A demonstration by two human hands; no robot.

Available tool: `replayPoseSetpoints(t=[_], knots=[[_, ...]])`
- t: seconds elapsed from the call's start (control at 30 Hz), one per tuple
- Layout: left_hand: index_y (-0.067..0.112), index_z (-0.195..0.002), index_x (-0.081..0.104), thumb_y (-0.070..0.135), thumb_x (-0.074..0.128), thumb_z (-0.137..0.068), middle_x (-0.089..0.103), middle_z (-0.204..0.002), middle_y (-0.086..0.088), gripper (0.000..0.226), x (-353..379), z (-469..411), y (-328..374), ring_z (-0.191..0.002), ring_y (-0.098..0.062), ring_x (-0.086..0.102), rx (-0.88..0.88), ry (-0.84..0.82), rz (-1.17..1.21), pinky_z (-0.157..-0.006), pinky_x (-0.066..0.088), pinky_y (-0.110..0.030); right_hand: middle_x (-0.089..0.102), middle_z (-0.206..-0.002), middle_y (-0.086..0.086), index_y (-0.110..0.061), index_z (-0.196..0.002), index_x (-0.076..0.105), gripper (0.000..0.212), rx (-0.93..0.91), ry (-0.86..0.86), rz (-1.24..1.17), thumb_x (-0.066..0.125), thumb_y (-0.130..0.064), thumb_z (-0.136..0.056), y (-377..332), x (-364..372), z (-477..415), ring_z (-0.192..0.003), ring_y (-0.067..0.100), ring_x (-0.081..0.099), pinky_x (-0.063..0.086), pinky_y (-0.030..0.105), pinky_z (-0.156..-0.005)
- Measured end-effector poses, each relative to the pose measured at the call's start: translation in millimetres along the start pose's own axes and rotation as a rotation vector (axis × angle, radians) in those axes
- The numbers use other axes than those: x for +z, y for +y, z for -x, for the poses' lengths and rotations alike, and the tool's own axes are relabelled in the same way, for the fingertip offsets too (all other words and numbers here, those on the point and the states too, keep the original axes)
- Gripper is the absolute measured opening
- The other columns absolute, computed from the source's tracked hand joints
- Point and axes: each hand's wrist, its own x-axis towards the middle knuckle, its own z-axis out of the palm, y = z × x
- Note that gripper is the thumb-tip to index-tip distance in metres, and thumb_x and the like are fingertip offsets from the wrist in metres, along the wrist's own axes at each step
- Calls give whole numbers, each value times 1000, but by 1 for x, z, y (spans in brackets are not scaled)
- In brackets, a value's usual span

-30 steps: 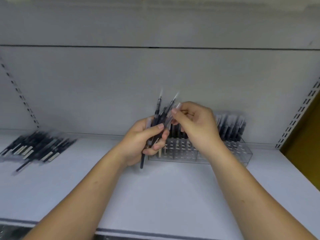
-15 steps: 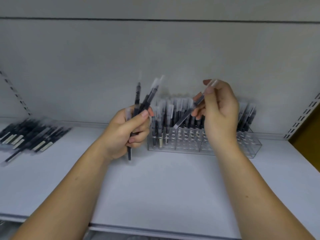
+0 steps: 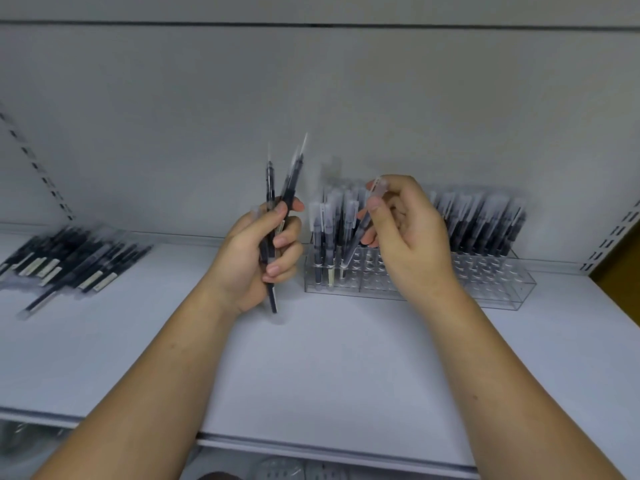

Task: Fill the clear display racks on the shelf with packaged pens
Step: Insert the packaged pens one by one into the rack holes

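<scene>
Both arms bare as far as the near frame edge: left forearm (image 3: 156,393), right forearm (image 3: 502,375). Wrists bare too. Left hand (image 3: 249,258) and right hand (image 3: 408,244) bare. Fingernails (image 3: 278,241) short, plain, rounded. Small dark spot (image 3: 476,397) on right forearm, midway along.

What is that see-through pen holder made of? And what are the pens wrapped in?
The pen holder looks like hard clear plastic, maybe acrylic: its glossy walls let you see right through. The pens in it seem wrapped in thin clear plastic sleeves: pale see-through ends stick up above dark barrels, though it's blurry.
</scene>
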Motion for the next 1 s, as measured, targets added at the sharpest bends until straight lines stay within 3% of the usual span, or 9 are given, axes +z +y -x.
replayPoseSetpoints(t=[0.17,0.33,0.57,0.83,0.9,1.0], knots=[[16,-104,57,26,43,-104,34,-63,6,17,2,0,1,-37,-7,30,0,19,12,-39,17,-15,68,-83,-2,-32,-110,59,14,-20,-67,76,59,-20,-103,2,8,2,-77,20,68,57,50,-74],[15,-105,57,25,43,-104,31,-63,5,17,2,0,1,-38,-8,31,1,20,-12,-38,16,-17,67,-80,0,-19,-113,62,10,-1,-133,152,61,-22,-103,4,13,4,-77,17,67,57,45,-75],[13,-107,60,25,45,-104,31,-64,4,20,1,1,0,-41,-8,30,-23,-4,-17,-37,15,-16,66,-74,-3,-20,-108,63,10,32,-124,209,67,-24,-100,5,10,7,-69,11,63,53,29,-65],[15,-106,68,25,48,-104,37,-69,3,23,1,5,-1,-41,-5,28,-89,-116,-128,-39,12,-17,66,-81,-8,-22,-103,65,11,60,-39,93,72,-25,-96,4,7,6,-72,6,62,48,20,-66],[16,-105,70,26,49,-103,38,-69,3,24,2,6,-2,-41,-4,28,-105,-131,-177,-41,12,-17,67,-86,-10,-25,-102,66,7,34,-7,37,71,-23,-97,0,5,6,-78,5,62,49,21,-70],[17,-107,72,26,48,-103,39,-70,2,26,4,7,-4,-41,-5,28,-140,-142,-225,-41,14,-16,71,-97,1,-32,-101,70,11,-26,-13,-27,68,-22,-97,-6,3,5,-88,14,67,54,34,-78]])
